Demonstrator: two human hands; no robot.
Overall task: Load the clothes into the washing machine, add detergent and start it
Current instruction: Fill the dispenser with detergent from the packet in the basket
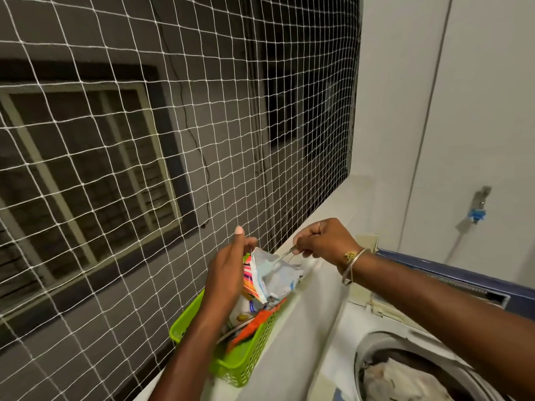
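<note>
The net (144, 140) closes the whole open side of this balcony, so the ledge (304, 328) under it makes a safe shelf. The washer (376, 337) sits low on the right, its drum open and clothes (405, 380) lying inside. I take that to mean loading is done and detergent is the step in hand.

On the ledge stands a green basket (246, 369), pushed against the net and stuffed with packets, close to the drum. The pouch (278, 273) rises out of that basket with its mouth uppermost, so nothing should spill.

The 2 hands meet over it. The left hand (228, 273) wraps the pouch's side, fingers curled round it and thumb raised, steadying the mouth. The right hand (327, 241), fingers closed tight, pinches a thin metal tool (285, 254) whose tip reaches the opening. Whether it is a spoon or scissors, I cannot tell. A tap (479, 206) juts from the wall well beyond the washer.
</note>
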